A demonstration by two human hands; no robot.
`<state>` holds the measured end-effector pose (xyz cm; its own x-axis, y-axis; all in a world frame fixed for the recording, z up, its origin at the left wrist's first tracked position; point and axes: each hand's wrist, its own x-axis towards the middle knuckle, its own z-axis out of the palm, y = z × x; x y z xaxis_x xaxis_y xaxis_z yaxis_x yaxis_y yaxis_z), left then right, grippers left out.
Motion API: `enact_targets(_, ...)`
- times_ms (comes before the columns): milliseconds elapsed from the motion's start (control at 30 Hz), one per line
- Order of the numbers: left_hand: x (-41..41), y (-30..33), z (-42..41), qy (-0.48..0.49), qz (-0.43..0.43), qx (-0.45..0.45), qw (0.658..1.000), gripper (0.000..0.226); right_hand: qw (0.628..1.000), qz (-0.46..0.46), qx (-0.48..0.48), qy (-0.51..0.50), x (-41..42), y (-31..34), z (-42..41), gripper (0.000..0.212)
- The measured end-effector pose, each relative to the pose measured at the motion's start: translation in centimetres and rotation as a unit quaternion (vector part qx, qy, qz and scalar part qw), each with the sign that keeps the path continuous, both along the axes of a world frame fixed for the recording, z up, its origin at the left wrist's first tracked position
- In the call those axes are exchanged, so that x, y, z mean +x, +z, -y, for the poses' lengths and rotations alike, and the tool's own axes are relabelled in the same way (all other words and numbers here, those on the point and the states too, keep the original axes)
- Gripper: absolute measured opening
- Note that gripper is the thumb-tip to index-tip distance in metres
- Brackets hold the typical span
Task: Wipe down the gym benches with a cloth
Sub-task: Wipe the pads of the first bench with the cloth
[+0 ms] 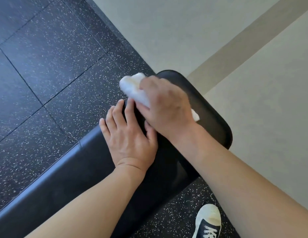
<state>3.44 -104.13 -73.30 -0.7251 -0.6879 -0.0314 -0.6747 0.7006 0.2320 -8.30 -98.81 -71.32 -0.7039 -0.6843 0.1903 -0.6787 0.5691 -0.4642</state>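
A white cloth (134,88) is bunched at the far left edge of the black bench (210,107), gripped by the right hand (167,103), likely to scrub it. The left hand (131,136) lies flat just nearer, fingers spread, seemingly bracing the pad.

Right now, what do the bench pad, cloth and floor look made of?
Bench pad: black vinyl or leather-like cover, smooth with a soft sheen. Cloth: white, soft, crumpled; fabric or paper, unclear. Floor: dark speckled tiles, likely rubber, matte.
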Motion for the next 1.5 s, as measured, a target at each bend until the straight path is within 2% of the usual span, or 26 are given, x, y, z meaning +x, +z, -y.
enact_targets(67,0.0,0.0,-0.1,-0.001,0.0,0.0,1.0,0.071,1.0,-0.005,0.0,0.008,-1.3,-0.3,-0.3,0.022)
enact_targets(200,-0.2,0.1,-0.1,0.004,0.009,-0.008,1.0,0.072,0.976,0.041,-0.025,-0.214,-5.8,-1.3,-1.3,0.022)
enact_targets(233,-0.3,0.1,-0.1,0.002,0.009,-0.005,1.0,0.072,0.977,0.027,-0.023,-0.208,-5.4,-1.2,-0.7,0.02)
enact_targets(300,-0.2,0.1,0.0,-0.001,0.006,-0.001,1.0,0.072,0.995,-0.007,-0.007,-0.099,-3.0,-0.8,1.1,0.021)
enact_targets(367,-0.1,0.0,0.0,-0.001,0.001,-0.001,1.0,0.072,1.0,-0.002,-0.002,-0.004,-1.3,-0.5,1.4,0.024)
enact_targets(433,-0.2,0.1,-0.1,0.0,0.001,-0.005,1.0,0.072,0.999,-0.003,-0.016,-0.035,-2.7,-0.8,-0.3,0.022)
enact_targets(533,-0.3,0.1,-0.1,0.003,0.011,-0.012,1.0,0.072,0.974,0.064,-0.05,-0.21,-5.7,-1.3,-3.8,0.024)
enact_targets(567,-0.3,0.0,-0.1,0.0,0.012,-0.012,1.0,0.072,0.971,0.065,-0.048,-0.226,-5.6,-1.4,-4.3,0.024)
enact_targets(600,-0.3,0.0,-0.1,-0.002,0.012,-0.011,1.0,0.072,0.978,0.044,-0.024,-0.202,-4.8,-1.1,-4.2,0.022)
enact_targets(667,-0.3,-0.1,-0.1,-0.003,0.009,-0.009,1.0,0.073,0.996,-0.01,0.036,-0.086,-1.9,-0.7,-3.3,0.023)
enact_targets(733,-0.2,0.0,0.0,-0.002,0.004,-0.005,1.0,0.073,0.999,-0.026,0.026,-0.014,-0.5,-0.8,-3.7,0.022)
enact_targets(767,-0.2,0.0,0.0,-0.002,0.004,-0.007,1.0,0.072,0.999,-0.021,0.021,-0.024,-1.0,-1.0,-4.5,0.023)
enact_targets(867,-0.2,0.0,0.0,0.0,0.012,-0.014,1.0,0.072,0.977,0.074,-0.034,-0.199,-3.9,-1.4,-7.3,0.024)
enact_targets(900,-0.2,0.0,-0.1,-0.003,0.012,-0.013,1.0,0.072,0.968,0.08,-0.045,-0.232,-3.9,-1.5,-7.7,0.024)
enact_targets(933,-0.2,0.0,-0.1,-0.006,0.011,-0.012,1.0,0.072,0.971,0.055,-0.034,-0.23,-3.3,-1.2,-7.6,0.022)
enact_targets(1000,-0.2,0.0,-0.1,-0.005,0.01,-0.011,1.0,0.072,0.99,-0.002,0.009,-0.141,-0.3,-0.9,-6.6,0.024)
enact_targets(1067,-0.1,0.0,0.0,-0.002,0.008,-0.006,1.0,0.072,0.998,-0.019,0.017,-0.057,1.9,-0.8,-6.8,0.023)
enact_targets(1100,-0.2,0.0,-0.1,-0.002,0.006,-0.005,1.0,0.072,0.998,-0.019,0.016,-0.058,1.7,-0.9,-7.7,0.022)
enact_targets(1167,-0.3,0.0,-0.1,-0.001,0.005,-0.013,1.0,0.071,0.988,0.018,0.0,-0.154,-0.1,-1.4,-10.1,0.02)
enact_targets(1233,-0.3,0.0,-0.1,-0.002,0.005,-0.017,1.0,0.071,0.959,0.092,-0.036,-0.264,-1.4,-1.7,-12.2,0.022)
enact_targets(1267,-0.3,0.1,-0.1,-0.004,0.004,-0.015,1.0,0.071,0.957,0.086,-0.033,-0.276,-1.2,-1.6,-12.5,0.023)
enact_targets(1300,-0.3,0.1,-0.1,-0.005,0.004,-0.013,1.0,0.071,0.966,0.056,-0.015,-0.251,-0.3,-1.3,-12.4,0.022)
enact_targets(1367,-0.2,0.2,-0.1,-0.002,0.007,-0.011,1.0,0.071,0.99,-0.009,0.014,-0.138,2.1,-1.2,-11.7,0.022)
enact_targets(1433,-0.1,0.2,-0.1,-0.001,0.011,-0.007,1.0,0.072,0.998,-0.032,0.014,-0.047,3.0,-1.2,-12.1,0.019)
enact_targets(1500,-0.2,0.2,-0.2,0.0,0.011,-0.011,1.0,0.071,0.996,-0.013,0.005,-0.085,1.6,-1.7,-13.6,0.018)
